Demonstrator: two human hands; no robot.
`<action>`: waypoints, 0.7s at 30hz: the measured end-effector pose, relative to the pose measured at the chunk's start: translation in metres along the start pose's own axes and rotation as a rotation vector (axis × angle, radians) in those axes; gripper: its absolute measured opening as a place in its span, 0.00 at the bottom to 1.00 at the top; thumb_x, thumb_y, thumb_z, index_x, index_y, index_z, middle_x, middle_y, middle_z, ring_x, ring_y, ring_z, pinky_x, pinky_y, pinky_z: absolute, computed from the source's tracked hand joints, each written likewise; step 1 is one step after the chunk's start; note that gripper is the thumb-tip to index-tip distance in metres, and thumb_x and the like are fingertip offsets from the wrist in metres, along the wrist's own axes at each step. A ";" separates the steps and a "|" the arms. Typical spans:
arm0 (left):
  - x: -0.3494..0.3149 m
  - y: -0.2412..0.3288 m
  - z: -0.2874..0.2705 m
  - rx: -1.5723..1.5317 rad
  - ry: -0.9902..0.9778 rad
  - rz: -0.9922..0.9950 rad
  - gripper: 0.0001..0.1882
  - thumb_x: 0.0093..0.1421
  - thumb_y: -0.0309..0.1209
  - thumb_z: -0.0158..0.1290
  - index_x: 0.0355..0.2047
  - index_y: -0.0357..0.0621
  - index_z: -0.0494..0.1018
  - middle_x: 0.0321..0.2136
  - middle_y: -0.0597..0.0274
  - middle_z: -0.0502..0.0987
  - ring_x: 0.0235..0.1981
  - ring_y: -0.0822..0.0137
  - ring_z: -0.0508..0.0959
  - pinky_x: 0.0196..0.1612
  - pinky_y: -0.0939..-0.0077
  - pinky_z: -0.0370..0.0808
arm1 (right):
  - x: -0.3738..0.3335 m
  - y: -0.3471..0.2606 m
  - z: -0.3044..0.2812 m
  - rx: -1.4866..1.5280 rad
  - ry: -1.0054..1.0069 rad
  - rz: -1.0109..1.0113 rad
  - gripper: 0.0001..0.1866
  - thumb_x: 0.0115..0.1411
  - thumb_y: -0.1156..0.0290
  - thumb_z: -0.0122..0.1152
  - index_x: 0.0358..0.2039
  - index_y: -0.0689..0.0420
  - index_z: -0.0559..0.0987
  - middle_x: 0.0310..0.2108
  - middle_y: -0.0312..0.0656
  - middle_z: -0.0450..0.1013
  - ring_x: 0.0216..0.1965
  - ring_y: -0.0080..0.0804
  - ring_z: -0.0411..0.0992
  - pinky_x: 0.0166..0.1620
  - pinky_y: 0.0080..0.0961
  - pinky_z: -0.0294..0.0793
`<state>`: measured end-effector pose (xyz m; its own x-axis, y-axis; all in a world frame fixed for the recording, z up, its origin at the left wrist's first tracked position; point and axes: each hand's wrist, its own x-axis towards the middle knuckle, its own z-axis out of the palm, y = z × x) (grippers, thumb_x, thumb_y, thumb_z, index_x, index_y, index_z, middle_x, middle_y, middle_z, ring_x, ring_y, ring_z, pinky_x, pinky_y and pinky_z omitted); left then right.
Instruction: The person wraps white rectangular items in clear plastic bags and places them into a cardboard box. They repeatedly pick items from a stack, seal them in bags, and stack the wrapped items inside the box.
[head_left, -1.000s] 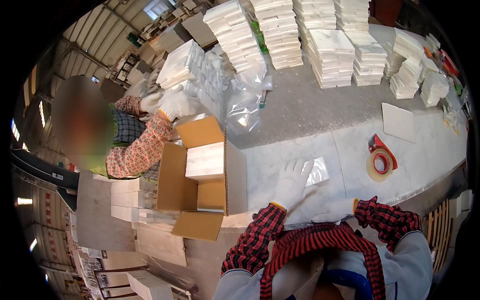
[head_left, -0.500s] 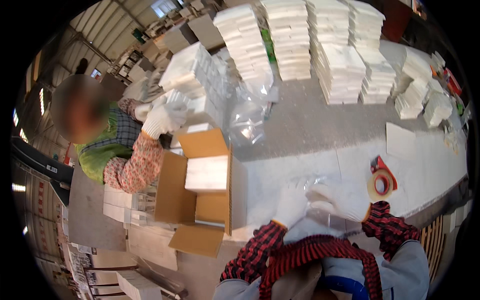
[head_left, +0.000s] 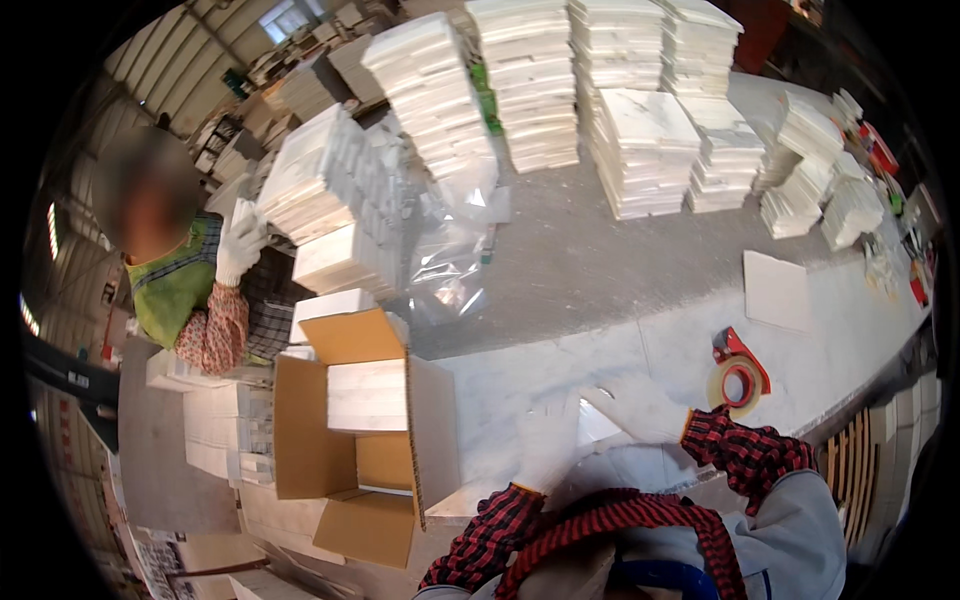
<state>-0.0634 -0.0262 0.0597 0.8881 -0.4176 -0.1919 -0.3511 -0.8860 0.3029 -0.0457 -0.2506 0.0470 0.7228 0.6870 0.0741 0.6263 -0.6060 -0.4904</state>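
My left hand, in a white glove, is closed at the near edge of the white work surface, right of the carton. My right hand, gloved the same way, is closed across from it. Between them they hold a thin, shiny clear plastic bag; pale gloves against the pale surface blur the fingertips. An open cardboard carton stands to my left with its flaps folded out. Inside it, a block of white tiles fills the far part. A red tape dispenser lies just beyond my right hand.
Tall stacks of white tiles line the far side of the grey table. Loose clear plastic lies beyond the carton. A co-worker's gloved hand is beside the left tile stack. One flat square tile lies at the right.
The view has shifted, so the carton and stacks sit further left. The co-worker's hands have parted from the tiles, one now raised. My hands have drawn slightly apart with the plastic between them.
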 end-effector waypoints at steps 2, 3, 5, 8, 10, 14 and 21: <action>0.001 -0.006 0.013 0.024 -0.013 0.007 0.48 0.45 0.64 0.67 0.58 0.46 0.71 0.48 0.53 0.79 0.52 0.54 0.77 0.52 0.52 0.71 | -0.006 0.011 0.015 0.064 0.010 0.053 0.43 0.59 0.40 0.68 0.64 0.60 0.71 0.53 0.60 0.73 0.53 0.60 0.74 0.55 0.51 0.74; 0.000 -0.009 0.018 0.004 0.014 0.037 0.47 0.45 0.63 0.68 0.58 0.45 0.71 0.47 0.52 0.79 0.51 0.52 0.77 0.52 0.52 0.71 | -0.014 0.008 0.019 0.090 0.006 0.086 0.43 0.58 0.41 0.68 0.64 0.59 0.71 0.53 0.59 0.74 0.52 0.60 0.75 0.54 0.51 0.74; 0.001 -0.009 0.011 -0.051 0.116 0.107 0.44 0.47 0.61 0.69 0.56 0.44 0.72 0.45 0.49 0.79 0.49 0.48 0.77 0.53 0.52 0.71 | -0.016 0.005 0.007 0.072 0.022 0.120 0.41 0.59 0.43 0.68 0.64 0.59 0.71 0.53 0.59 0.74 0.52 0.58 0.76 0.54 0.52 0.75; 0.004 0.000 -0.004 -0.046 0.172 0.152 0.45 0.47 0.57 0.71 0.58 0.43 0.70 0.45 0.50 0.78 0.48 0.47 0.77 0.53 0.52 0.70 | -0.001 -0.005 -0.019 0.044 0.049 0.140 0.39 0.60 0.48 0.68 0.65 0.59 0.72 0.53 0.58 0.75 0.52 0.56 0.77 0.53 0.53 0.75; -0.001 0.002 -0.002 -0.012 0.209 0.108 0.46 0.47 0.57 0.70 0.59 0.44 0.69 0.45 0.51 0.78 0.48 0.48 0.77 0.54 0.51 0.70 | 0.035 -0.025 -0.148 0.014 -0.499 0.363 0.35 0.59 0.51 0.71 0.62 0.57 0.76 0.53 0.55 0.78 0.54 0.52 0.77 0.56 0.48 0.76; 0.000 0.005 -0.004 0.010 0.155 0.070 0.46 0.47 0.55 0.71 0.61 0.45 0.68 0.44 0.56 0.78 0.47 0.51 0.77 0.55 0.51 0.69 | 0.072 0.086 -0.227 0.054 0.121 0.722 0.36 0.64 0.45 0.65 0.64 0.59 0.75 0.57 0.54 0.79 0.56 0.49 0.79 0.56 0.43 0.77; -0.004 -0.020 0.043 -0.144 0.208 0.143 0.30 0.58 0.45 0.62 0.57 0.47 0.72 0.44 0.60 0.78 0.47 0.55 0.77 0.53 0.53 0.70 | 0.120 0.288 -0.317 -0.341 0.417 1.127 0.44 0.65 0.37 0.57 0.65 0.65 0.72 0.54 0.56 0.80 0.52 0.54 0.79 0.57 0.41 0.76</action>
<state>-0.0723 -0.0159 0.0147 0.8798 -0.4724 0.0531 -0.4443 -0.7774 0.4452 0.3137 -0.4701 0.1897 0.9040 -0.4234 0.0589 -0.4028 -0.8899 -0.2142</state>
